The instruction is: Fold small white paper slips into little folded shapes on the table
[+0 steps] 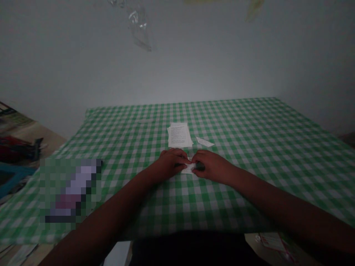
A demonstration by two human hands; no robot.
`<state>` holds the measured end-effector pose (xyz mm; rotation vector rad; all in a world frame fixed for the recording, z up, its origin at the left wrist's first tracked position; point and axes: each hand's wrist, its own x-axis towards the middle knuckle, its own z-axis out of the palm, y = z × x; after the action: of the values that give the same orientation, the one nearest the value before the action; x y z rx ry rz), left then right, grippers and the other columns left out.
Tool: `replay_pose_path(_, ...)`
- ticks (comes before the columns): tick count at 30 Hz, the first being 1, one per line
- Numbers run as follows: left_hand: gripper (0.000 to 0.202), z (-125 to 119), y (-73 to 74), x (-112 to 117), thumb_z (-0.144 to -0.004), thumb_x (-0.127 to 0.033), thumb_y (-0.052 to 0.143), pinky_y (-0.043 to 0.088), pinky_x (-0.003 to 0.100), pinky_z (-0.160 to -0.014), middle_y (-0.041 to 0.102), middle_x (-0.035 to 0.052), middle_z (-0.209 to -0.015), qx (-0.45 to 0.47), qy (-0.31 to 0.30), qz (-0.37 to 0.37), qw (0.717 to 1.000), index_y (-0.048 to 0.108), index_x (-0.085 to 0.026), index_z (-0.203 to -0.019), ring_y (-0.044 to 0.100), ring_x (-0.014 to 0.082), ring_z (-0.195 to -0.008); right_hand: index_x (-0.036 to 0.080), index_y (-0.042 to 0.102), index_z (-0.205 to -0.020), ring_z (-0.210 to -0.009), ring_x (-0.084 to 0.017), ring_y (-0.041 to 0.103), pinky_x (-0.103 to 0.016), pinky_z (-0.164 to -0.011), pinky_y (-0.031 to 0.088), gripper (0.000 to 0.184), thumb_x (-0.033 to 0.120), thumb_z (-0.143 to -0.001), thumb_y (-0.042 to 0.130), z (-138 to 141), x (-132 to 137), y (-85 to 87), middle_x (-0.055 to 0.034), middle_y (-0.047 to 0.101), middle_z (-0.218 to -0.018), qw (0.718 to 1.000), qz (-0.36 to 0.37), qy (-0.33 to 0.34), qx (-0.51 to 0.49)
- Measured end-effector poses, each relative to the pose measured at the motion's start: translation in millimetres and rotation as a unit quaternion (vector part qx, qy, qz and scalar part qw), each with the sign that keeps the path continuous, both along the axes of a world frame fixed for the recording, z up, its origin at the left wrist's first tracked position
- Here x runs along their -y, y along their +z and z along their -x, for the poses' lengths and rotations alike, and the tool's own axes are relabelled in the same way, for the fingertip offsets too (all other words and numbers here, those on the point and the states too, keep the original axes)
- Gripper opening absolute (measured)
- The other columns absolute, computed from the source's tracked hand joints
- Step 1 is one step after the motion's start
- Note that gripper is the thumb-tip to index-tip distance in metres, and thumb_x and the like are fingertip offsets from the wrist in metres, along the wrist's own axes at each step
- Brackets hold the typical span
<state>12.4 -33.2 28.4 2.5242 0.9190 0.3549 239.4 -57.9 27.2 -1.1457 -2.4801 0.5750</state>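
Between my two hands is a small piece of printed paper (188,169), low on the tablecloth. My left hand (172,162) has its fingers closed on the paper's left side, thumb and forefinger pressed near its upper edge. My right hand (208,164) pinches the right side, its thumb and fingers curled together. The fingers cover much of the paper, so its full shape is hidden. Just beyond my hands lies a stack of printed sheets (179,135). A narrow folded strip of printed paper (204,142) rests to the right of the stack.
A green and white checked tablecloth (249,133) covers the table, which stands against a pale wall (194,66). At the left, a pixelated dark-edged object (74,192) lies on the cloth. Clutter, including a blue item (16,177), sits beyond the table's left edge.
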Motion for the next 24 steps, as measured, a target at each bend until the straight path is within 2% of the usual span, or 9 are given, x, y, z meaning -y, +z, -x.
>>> replay_pose_path(7,0.023,4.3,-2.0,-2.9,-0.090,-0.023,0.062,0.039,0.037,-0.101,0.065,0.0016,-0.116,0.014,-0.013,0.013,1.000,0.070,-0.028,-0.111,0.056,0.0198,-0.115,0.017,0.062,-0.100,-0.094,-0.022,0.058,-0.036,-0.084,0.048,0.029,0.030,-0.077,0.073,-3.6,4.9,5.3,-0.0078,0.063,-0.098,1.000,-0.001,0.012,-0.015)
replay_pose_path(11,0.024,9.3,-4.5,-9.7,-0.091,-0.022,0.060,0.042,0.036,-0.101,0.068,0.0041,-0.115,0.055,-0.034,0.023,0.998,0.068,-0.024,-0.114,0.060,0.0180,-0.111,0.018,0.062,-0.098,-0.088,-0.019,0.059,-0.033,-0.079,0.048,0.019,0.028,-0.083,0.067,-7.2,-0.2,1.7,-0.0058,0.063,-0.094,0.999,0.007,0.009,-0.035)
replay_pose_path(17,0.014,11.4,-3.0,-10.9,-0.092,-0.021,0.059,0.043,0.034,-0.100,0.071,0.0037,-0.112,0.080,-0.071,0.025,0.994,0.071,-0.022,-0.099,0.063,0.0165,-0.107,0.017,0.063,-0.096,-0.094,-0.021,0.057,-0.035,-0.084,0.047,0.015,0.027,-0.085,0.064,-3.5,0.3,-3.7,-0.0070,0.063,-0.092,0.998,-0.065,0.008,-0.018)
replay_pose_path(20,0.014,10.9,-1.4,-5.5,-0.089,-0.024,0.063,0.039,0.037,-0.102,0.070,0.0027,-0.115,0.067,-0.060,0.016,0.996,0.070,-0.023,-0.102,0.061,0.0182,-0.111,0.018,0.063,-0.094,-0.092,-0.021,0.056,-0.035,-0.083,0.046,0.014,0.028,-0.085,0.063,-0.4,4.8,-4.7,-0.0058,0.063,-0.091,0.997,-0.082,0.014,-0.008)
replay_pose_path(24,0.024,8.5,-1.1,0.9,-0.084,-0.032,0.071,0.036,0.039,-0.101,0.068,0.0014,-0.116,0.043,-0.017,0.016,0.999,0.065,-0.025,-0.107,0.059,0.0208,-0.113,0.019,0.061,-0.088,-0.088,-0.021,0.055,-0.036,-0.082,0.043,0.011,0.029,-0.084,0.064,2.9,8.0,-5.0,-0.0040,0.063,-0.087,0.996,-0.089,0.003,0.007)
